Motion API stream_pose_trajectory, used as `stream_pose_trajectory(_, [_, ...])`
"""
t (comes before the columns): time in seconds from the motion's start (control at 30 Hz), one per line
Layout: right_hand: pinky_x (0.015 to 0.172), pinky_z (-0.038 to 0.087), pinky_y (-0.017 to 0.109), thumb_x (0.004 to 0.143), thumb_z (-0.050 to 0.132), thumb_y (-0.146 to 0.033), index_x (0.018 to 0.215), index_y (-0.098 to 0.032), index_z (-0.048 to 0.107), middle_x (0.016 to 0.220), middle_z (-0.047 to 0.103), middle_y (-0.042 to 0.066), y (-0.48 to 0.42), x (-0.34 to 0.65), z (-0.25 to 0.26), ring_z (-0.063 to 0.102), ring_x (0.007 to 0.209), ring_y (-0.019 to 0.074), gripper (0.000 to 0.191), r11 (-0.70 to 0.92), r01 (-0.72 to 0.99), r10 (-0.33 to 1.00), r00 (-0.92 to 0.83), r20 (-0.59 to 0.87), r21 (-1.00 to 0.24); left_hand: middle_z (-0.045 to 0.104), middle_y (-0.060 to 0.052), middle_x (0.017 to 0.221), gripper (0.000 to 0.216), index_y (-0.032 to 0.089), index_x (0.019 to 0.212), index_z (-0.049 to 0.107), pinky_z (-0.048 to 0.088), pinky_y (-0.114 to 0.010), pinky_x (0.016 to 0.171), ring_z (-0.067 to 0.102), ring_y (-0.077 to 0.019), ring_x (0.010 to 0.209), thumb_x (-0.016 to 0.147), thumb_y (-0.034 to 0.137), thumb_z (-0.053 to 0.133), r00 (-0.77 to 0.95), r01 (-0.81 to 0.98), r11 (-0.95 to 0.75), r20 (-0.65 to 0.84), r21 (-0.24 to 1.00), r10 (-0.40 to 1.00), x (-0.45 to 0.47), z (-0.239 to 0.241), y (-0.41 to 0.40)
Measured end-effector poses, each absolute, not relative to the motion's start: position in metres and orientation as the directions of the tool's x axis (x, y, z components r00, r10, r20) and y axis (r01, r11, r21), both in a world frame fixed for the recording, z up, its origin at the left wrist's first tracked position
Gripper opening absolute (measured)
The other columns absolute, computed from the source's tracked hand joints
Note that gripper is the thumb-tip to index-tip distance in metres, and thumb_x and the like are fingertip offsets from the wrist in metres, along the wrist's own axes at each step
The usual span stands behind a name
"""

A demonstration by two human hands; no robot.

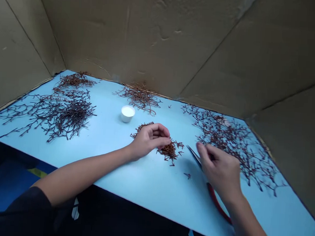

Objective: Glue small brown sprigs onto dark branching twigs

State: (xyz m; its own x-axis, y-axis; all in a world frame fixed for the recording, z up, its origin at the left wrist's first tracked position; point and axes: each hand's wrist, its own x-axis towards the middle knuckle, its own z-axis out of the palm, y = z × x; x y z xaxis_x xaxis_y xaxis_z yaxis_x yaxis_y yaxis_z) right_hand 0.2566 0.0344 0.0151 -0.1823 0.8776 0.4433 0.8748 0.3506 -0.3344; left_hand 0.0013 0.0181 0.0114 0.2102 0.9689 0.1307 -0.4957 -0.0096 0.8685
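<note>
Both hands [148, 141] [218, 168] over brown twigs [169, 150], white cup [127, 113] filled with white

Lower right of the frame: the right hand [220, 168] hides the middle of the red-handled steel pliers [215, 201], so any grip on them cannot be told; the right forearm [249, 227] is cut off by the bottom edge. Centre: the left hand [148, 140] covers part of a brown dried-twig clump [170, 151], hiding whether it pinches any twig. Upper centre: the contents of a small white cup [127, 113] are too small to identify.
</note>
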Motion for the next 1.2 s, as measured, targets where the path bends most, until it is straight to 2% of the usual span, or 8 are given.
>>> stream_pose_trajectory(0.17, [0.052, 0.028, 0.034, 0.105, 0.055, -0.056, 0.059, -0.025, 0.046, 0.054, 0.042, -0.002, 0.029, 0.223, 0.032, 0.036, 0.051, 0.0159, 0.056, 0.377, 0.614, 0.905, -0.084, 0.417, -0.694, 0.062, 0.0, 0.07, 0.028, 0.018, 0.082, 0.065, 0.043, -0.028, 0.06, 0.053, -0.011, 0.061, 0.072, 0.033, 0.086, 0.196, -0.482, -0.033, 0.145, 0.875, 0.97, -0.002, 0.012, 0.019])
stream_pose_trajectory(0.33, [0.044, 0.026, 0.03, 0.1, 0.066, -0.043, 0.06, -0.025, 0.049, 0.056, 0.042, -0.003, 0.045, 0.202, 0.023, 0.035, 0.047, 0.0139, 0.047, 0.416, 0.143, 0.909, -0.037, 0.416, -0.898, 0.063, 0.0, 0.069, 0.024, 0.018, 0.081, 0.065, 0.042, -0.027, 0.058, 0.052, -0.0105, 0.059, 0.074, 0.034, 0.082, 0.167, -0.461, -0.054, 0.146, 0.886, 0.975, -0.004, 0.011, 0.02])
stream_pose_trajectory(0.47, [0.042, 0.025, 0.026, 0.094, 0.068, -0.04, 0.065, -0.025, 0.043, 0.061, 0.044, -0.006, 0.049, 0.203, 0.02, 0.03, 0.044, 0.0103, 0.041, 0.332, -0.113, 0.934, -0.096, 0.343, -0.936, 0.061, 0.002, 0.07, 0.02, 0.02, 0.084, 0.063, 0.039, -0.027, 0.056, 0.05, -0.0103, 0.059, 0.08, 0.034, 0.078, 0.107, -0.459, -0.092, 0.158, 0.883, 0.982, -0.007, 0.011, 0.02])
stream_pose_trajectory(0.6, [0.044, 0.022, 0.025, 0.097, 0.069, -0.043, 0.065, -0.025, 0.041, 0.056, 0.037, -0.008, 0.042, 0.204, 0.019, 0.025, 0.043, 0.0099, 0.046, 0.285, -0.166, 0.945, -0.118, 0.306, -0.944, 0.061, 0.002, 0.073, 0.014, 0.022, 0.085, 0.063, 0.04, -0.028, 0.059, 0.05, -0.0114, 0.061, 0.086, 0.032, 0.073, 0.065, -0.431, -0.157, 0.204, 0.889, 0.977, -0.013, 0.011, 0.023])
stream_pose_trajectory(0.77, [0.044, 0.023, 0.028, 0.102, 0.059, -0.066, 0.058, -0.025, 0.033, 0.048, 0.032, -0.008, 0.032, 0.198, 0.013, 0.024, 0.041, 0.01, 0.065, 0.269, -0.142, 0.941, -0.171, 0.291, -0.953, 0.061, 0.001, 0.07, 0.021, 0.021, 0.081, 0.067, 0.039, -0.029, 0.06, 0.049, -0.0122, 0.062, 0.086, 0.033, 0.083, 0.015, -0.304, -0.249, 0.266, 0.919, 0.964, -0.016, 0.01, 0.026])
stream_pose_trajectory(0.97, [0.044, 0.025, 0.026, 0.102, 0.058, -0.065, 0.067, -0.026, 0.032, 0.058, 0.034, -0.009, 0.03, 0.194, 0.013, 0.023, 0.043, 0.0093, 0.059, 0.297, -0.162, 0.938, -0.135, 0.32, -0.941, 0.064, -0.003, 0.068, 0.058, 0.022, 0.084, 0.068, 0.042, -0.03, 0.055, 0.055, -0.0144, 0.059, 0.1, 0.076, 0.053, -0.21, -0.216, -0.406, 0.364, 0.888, 0.908, -0.025, 0.016, 0.028])
stream_pose_trajectory(1.07, [0.043, 0.025, 0.026, 0.103, 0.053, -0.065, 0.076, -0.027, 0.031, 0.065, 0.035, -0.009, 0.032, 0.196, 0.018, 0.023, 0.044, 0.0102, 0.051, 0.322, -0.167, 0.932, -0.116, 0.343, -0.932, 0.063, -0.003, 0.066, 0.058, 0.022, 0.084, 0.069, 0.041, -0.029, 0.054, 0.054, -0.0143, 0.056, 0.099, 0.076, 0.055, -0.309, -0.101, -0.507, 0.458, 0.856, 0.834, -0.034, 0.025, 0.031])
stream_pose_trajectory(1.2, [0.042, 0.022, 0.028, 0.105, 0.052, -0.067, 0.071, -0.027, 0.028, 0.058, 0.031, -0.009, 0.032, 0.198, 0.021, 0.019, 0.044, 0.0119, 0.057, 0.328, -0.189, 0.93, -0.106, 0.351, -0.925, 0.062, -0.002, 0.065, 0.05, 0.022, 0.082, 0.069, 0.04, -0.029, 0.053, 0.054, -0.0139, 0.056, 0.1, 0.068, 0.062, -0.241, 0.062, -0.543, 0.54, 0.837, 0.806, -0.05, 0.037, 0.035])
